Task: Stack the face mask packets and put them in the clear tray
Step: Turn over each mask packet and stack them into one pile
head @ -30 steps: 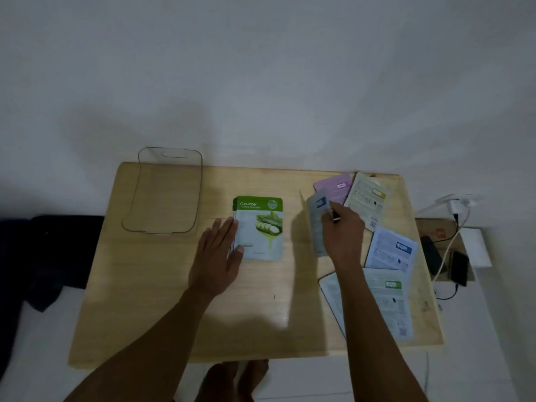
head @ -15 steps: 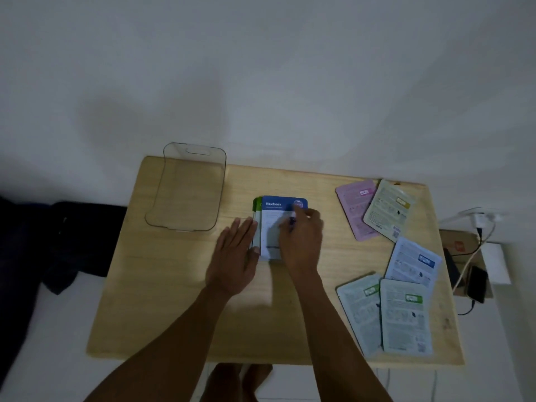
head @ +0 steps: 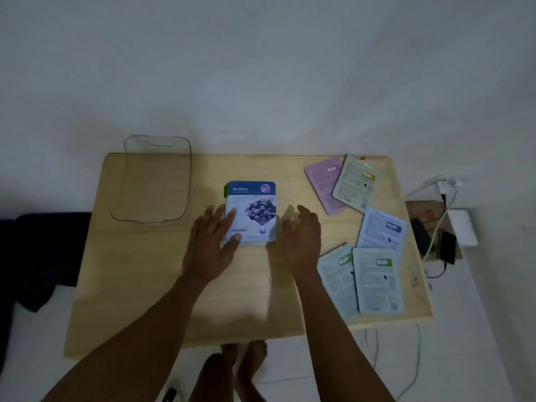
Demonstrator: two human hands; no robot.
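A blue Blueberry packet [head: 253,211] lies face up on a green packet at the table's middle; only a green edge shows at its left. My left hand [head: 213,245] rests flat against the stack's left side, thumb on the blue packet's lower corner. My right hand [head: 301,236] hovers open just right of the stack, holding nothing. The clear tray [head: 153,181] stands empty at the back left. Several packets lie face down on the right: a pink one [head: 323,184], a beige one [head: 355,184], a blue-labelled one [head: 381,229] and two green-labelled ones [head: 336,278] [head: 378,281].
The wooden table [head: 150,285] stands against a white wall. Right of it are a cardboard box [head: 426,211], a white charger with cables [head: 445,187] and a dark phone [head: 448,246]. Dark cloth [head: 37,256] lies at the left. My feet [head: 242,361] show below the table.
My right hand carried the blue packet from the right side onto the green packet, then let go and drew back to the right. My left hand stayed beside the stack.
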